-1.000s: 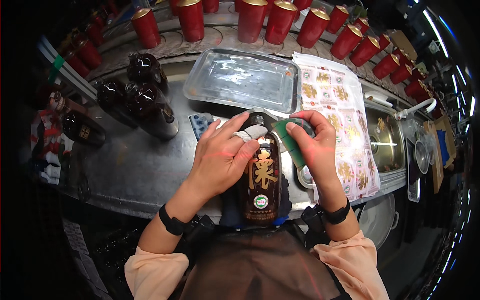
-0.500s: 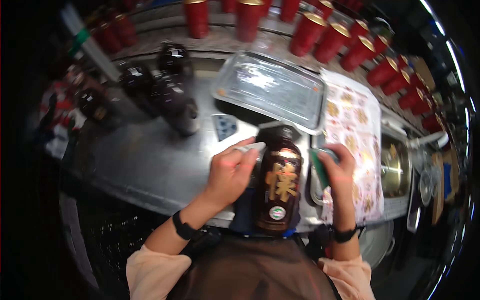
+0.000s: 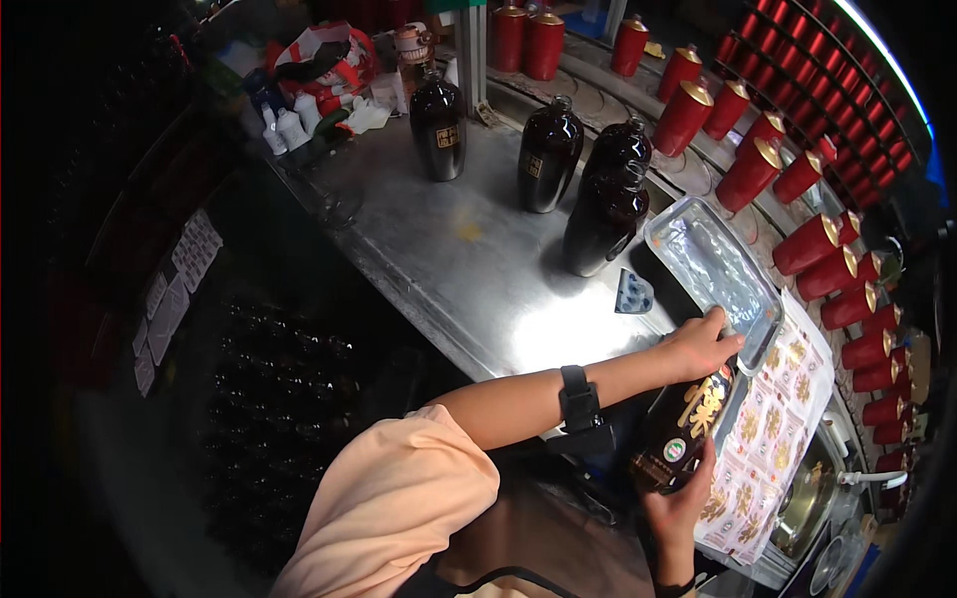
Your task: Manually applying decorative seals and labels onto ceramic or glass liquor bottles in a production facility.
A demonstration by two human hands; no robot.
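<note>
Dark-brown glossy glass bottle with gold lettering [image 3: 683,429], at the near edge of the grey metal counter [image 3: 478,274] | left hand [image 3: 700,349]: fingers curled closed about its neck end, tips partly hidden | right hand [image 3: 681,506]: fingers and thumb wrapped around its base | advice: steady base firmly, keep upper grip light | beyond: shallow rectangular metal tray [image 3: 710,261]

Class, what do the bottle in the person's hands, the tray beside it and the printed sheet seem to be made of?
Bottle: probably glass, dark brown and smooth with a soft sheen; glazed ceramic is possible.
Tray: likely metal, its silvery surface throwing bright reflections.
Printed sheet: paper or thin plastic film, judging by its thin, flat edge; finish unclear.
</note>
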